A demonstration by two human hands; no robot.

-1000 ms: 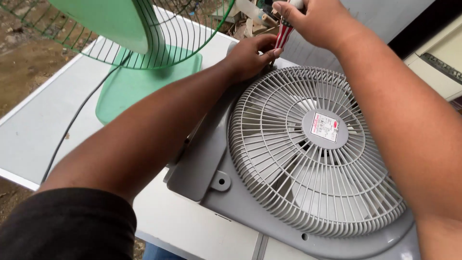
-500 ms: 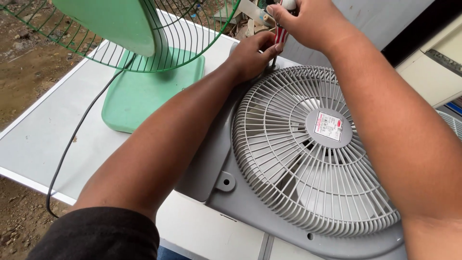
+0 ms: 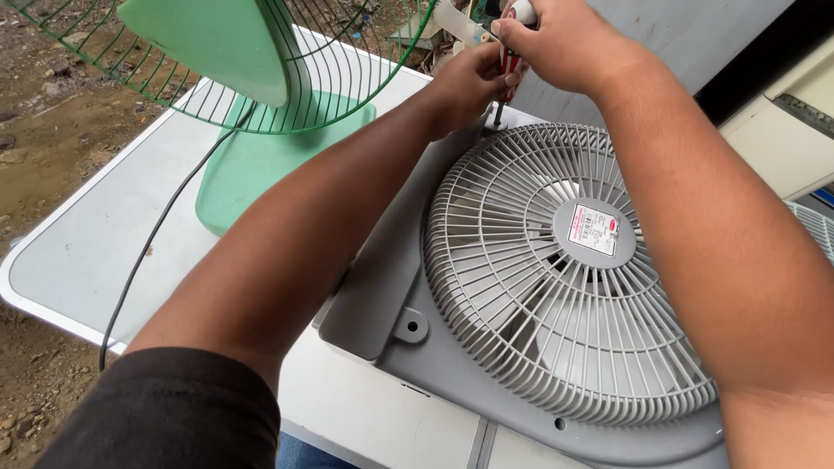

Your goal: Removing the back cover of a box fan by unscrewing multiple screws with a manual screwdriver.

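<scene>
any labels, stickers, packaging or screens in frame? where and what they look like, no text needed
Sticker: on the round hub at the centre of the grey fan grille; small rectangle, white with fine dark print and a red patch at one corner, slightly tilted.
No packages, signs or screens in view.

Both bare forearms reach forward; the left hand (image 3: 469, 82) is curled (fingers bent), the right hand (image 3: 565, 43) clenched just above it.

Box fan (image 3: 556, 295) right of desk fan (image 3: 261, 113)
</scene>
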